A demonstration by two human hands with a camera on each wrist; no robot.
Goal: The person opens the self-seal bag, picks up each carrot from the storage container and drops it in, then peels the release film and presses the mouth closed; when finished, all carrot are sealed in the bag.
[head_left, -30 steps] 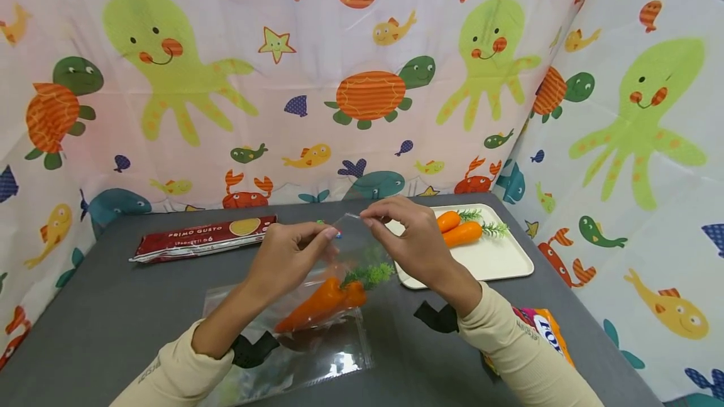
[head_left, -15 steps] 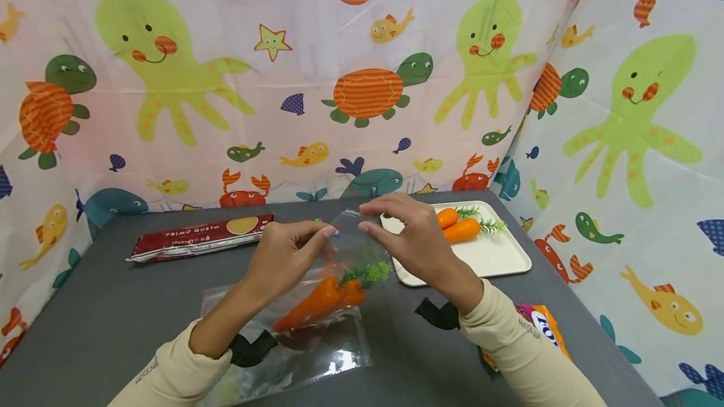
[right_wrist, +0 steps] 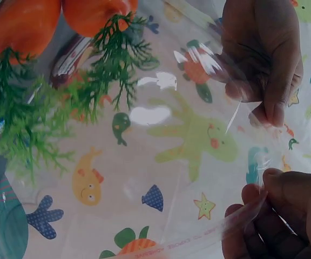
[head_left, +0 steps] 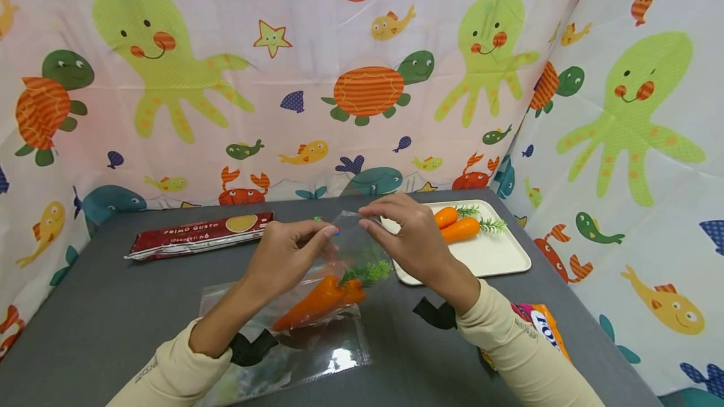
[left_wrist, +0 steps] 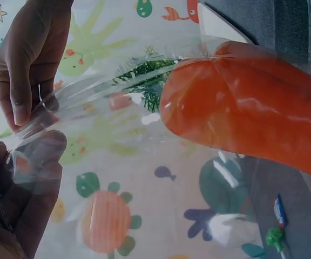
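Note:
A clear plastic bag (head_left: 352,245) hangs between both hands, with orange carrots (head_left: 317,301) and their green tops inside it. My left hand (head_left: 285,255) pinches the bag's upper edge between thumb and fingers. The right hand (head_left: 415,238) is close beside it, its thumb and index finger pinching the same edge farther right. In the right wrist view, the pinched edge carries a strip with faint reddish print (right_wrist: 198,234), seen in reverse. The large orange carrot (left_wrist: 242,108) fills the right part of the left wrist view, tilted within the plastic.
More clear plastic (head_left: 305,363) lies on the grey table below; whether it is a separate bag cannot be told. Around it are a red spaghetti packet (head_left: 198,236), a cream tray (head_left: 498,262) bearing two orange carrots (head_left: 460,230), a colourful packet (head_left: 543,325), and a green-wrapped lollipop (left_wrist: 275,237).
The right thumb and index finger, slightly apart half a second ago, now come closer together at the bag's edge. The left hand keeps its hold; the view has shifted slightly.

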